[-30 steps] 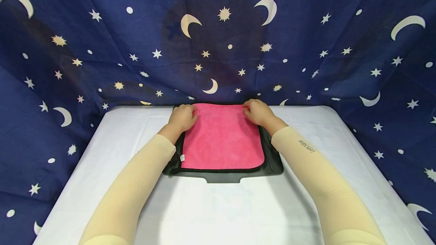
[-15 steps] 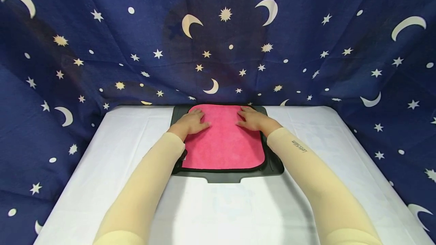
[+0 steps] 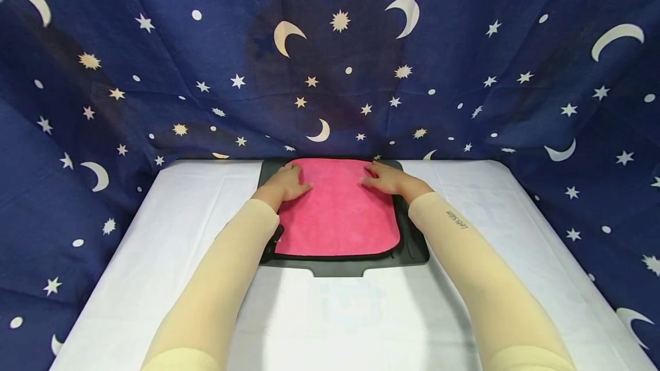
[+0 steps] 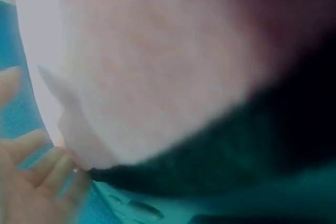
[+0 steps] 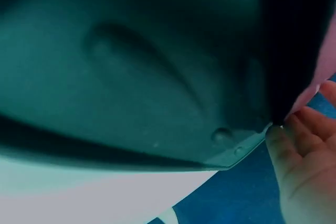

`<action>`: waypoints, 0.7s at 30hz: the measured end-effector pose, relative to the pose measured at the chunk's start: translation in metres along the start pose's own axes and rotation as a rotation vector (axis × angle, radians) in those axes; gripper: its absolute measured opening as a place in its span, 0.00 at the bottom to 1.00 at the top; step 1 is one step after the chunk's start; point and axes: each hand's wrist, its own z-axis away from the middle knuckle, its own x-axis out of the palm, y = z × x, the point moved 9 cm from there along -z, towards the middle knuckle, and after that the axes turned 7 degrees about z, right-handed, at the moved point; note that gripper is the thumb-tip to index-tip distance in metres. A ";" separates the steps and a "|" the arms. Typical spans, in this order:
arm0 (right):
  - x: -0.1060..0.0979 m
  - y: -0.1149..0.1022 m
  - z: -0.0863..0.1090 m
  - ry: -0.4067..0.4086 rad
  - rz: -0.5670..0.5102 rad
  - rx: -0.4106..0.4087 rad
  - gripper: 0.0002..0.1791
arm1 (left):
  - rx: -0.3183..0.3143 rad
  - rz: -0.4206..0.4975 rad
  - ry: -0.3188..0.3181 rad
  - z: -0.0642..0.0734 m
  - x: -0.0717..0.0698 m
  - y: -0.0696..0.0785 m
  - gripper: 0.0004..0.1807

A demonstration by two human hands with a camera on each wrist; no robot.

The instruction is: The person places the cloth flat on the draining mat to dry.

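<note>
A pink cloth (image 3: 337,210) with a black border lies spread over a dark grey tray-like board (image 3: 337,269). At its far left corner my left hand (image 3: 286,182) touches the cloth, fingers loosely extended and thumb pointing inward. My right hand (image 3: 387,178) is at the far right corner, its fingertips on the cloth. The left wrist view has the fingers (image 4: 37,177) spread beside the cloth's rounded corner. In the right wrist view, extended fingers (image 5: 310,166) meet the black edge, close to the board's corner.
A white-covered table (image 3: 340,325) bears the board at its far edge. Behind hangs a dark blue curtain (image 3: 340,62) printed with moons and stars. A small dark item (image 3: 279,232) with a white tag shows at the cloth's left edge.
A second ago the hands gripped the cloth's far corners; they have since loosened and come to lie on it. In the last half second both have shifted slightly outward toward the side edges.
</note>
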 end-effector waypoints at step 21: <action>-0.004 -0.004 0.017 -0.062 0.060 -0.115 0.30 | -0.052 0.032 -0.121 0.008 0.004 -0.020 0.46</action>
